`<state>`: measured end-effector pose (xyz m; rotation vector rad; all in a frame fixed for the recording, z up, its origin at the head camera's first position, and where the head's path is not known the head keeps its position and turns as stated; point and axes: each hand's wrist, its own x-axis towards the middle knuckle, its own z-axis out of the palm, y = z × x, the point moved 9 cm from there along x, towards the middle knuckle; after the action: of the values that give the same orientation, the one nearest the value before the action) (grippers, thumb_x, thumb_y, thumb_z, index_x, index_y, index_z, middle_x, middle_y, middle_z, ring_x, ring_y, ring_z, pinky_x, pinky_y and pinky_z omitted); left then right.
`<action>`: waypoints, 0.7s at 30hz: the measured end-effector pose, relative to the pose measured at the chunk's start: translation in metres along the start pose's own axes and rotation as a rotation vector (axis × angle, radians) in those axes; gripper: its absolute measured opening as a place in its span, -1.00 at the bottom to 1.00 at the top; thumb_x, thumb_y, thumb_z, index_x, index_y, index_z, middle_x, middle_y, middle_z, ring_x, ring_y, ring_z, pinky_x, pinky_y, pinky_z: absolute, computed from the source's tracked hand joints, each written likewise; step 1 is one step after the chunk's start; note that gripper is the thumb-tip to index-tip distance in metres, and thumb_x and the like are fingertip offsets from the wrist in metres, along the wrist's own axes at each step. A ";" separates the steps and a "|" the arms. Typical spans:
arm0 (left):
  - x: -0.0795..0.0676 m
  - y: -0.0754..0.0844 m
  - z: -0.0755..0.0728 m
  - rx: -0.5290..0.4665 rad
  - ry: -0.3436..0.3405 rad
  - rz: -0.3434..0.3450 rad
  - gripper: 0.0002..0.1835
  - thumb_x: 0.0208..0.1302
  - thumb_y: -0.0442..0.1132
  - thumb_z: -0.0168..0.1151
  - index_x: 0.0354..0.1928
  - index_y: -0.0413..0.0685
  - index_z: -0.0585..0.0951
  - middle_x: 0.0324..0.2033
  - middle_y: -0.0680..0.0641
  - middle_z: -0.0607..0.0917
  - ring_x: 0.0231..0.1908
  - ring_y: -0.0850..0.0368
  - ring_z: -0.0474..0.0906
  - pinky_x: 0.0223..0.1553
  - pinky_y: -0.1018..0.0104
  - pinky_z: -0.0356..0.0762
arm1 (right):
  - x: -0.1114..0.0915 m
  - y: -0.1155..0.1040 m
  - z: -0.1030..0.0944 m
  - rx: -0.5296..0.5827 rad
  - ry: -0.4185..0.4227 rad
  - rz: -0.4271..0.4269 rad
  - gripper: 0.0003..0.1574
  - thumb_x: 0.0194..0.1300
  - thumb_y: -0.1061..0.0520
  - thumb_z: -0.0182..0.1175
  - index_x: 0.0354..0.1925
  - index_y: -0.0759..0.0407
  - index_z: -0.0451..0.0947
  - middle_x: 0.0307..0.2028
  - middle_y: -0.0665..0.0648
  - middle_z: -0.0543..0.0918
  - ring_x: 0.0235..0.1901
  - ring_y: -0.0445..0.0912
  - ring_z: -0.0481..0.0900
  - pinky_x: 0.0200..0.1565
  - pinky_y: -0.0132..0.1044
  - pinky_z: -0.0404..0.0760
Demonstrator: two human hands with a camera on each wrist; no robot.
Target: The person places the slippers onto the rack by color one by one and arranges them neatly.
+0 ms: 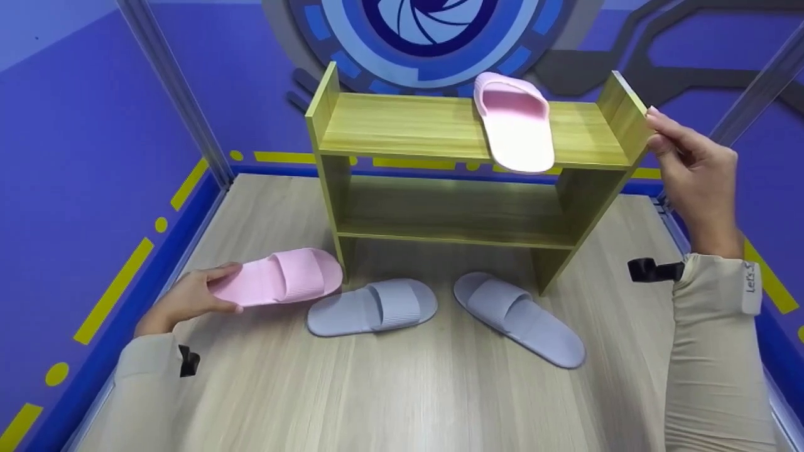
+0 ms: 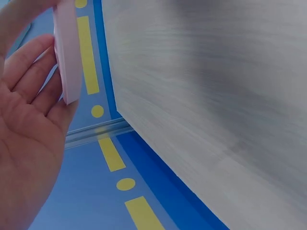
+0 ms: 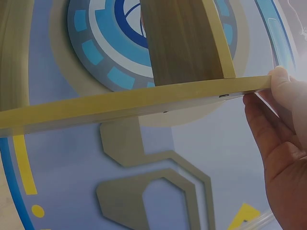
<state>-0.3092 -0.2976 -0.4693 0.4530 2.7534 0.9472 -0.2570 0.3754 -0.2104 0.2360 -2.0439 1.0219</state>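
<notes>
My left hand grips a pink slipper by its heel end, thumb on one side and fingers on the other. The slipper's toe points right, close to the shoe rack's left leg and overlapping a grey slipper in the head view. In the left wrist view, the pink sole appears edge-on against the fingers. With thumb and fingers, my right hand pinches the right side panel of the wooden shoe rack. The right wrist view shows the fingertips at the end of that panel.
Another pink slipper lies on the rack's top shelf, its heel over the front edge. Two grey slippers, one left and one right, rest on the wood-grain tabletop. Blue-purple walls stand behind and at both sides.
</notes>
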 end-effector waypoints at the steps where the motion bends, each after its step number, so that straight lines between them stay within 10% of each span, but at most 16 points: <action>1: 0.000 0.000 0.000 -0.003 -0.001 0.001 -0.07 -0.04 0.04 0.51 0.37 -0.12 0.34 0.35 -0.32 0.33 0.34 -0.36 0.21 0.29 -0.27 0.19 | 0.000 0.001 0.000 0.016 0.002 -0.002 -0.64 0.24 0.32 0.21 0.02 0.24 0.63 0.06 0.10 0.66 0.06 -0.34 0.60 -0.05 -0.65 0.52; 21: 0.005 0.036 0.016 -0.019 -0.074 0.065 -0.08 -0.09 0.06 0.53 0.34 -0.08 0.40 0.33 -0.29 0.37 0.33 -0.31 0.27 0.28 -0.21 0.27 | 0.002 0.012 -0.001 0.026 -0.001 -0.017 -0.65 0.24 0.28 0.22 0.01 0.20 0.64 0.05 0.08 0.66 0.07 -0.30 0.60 -0.08 -0.66 0.53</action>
<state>-0.3008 -0.2596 -0.4598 0.5664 2.6761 0.9502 -0.2631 0.3843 -0.2157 0.2671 -2.0273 1.0387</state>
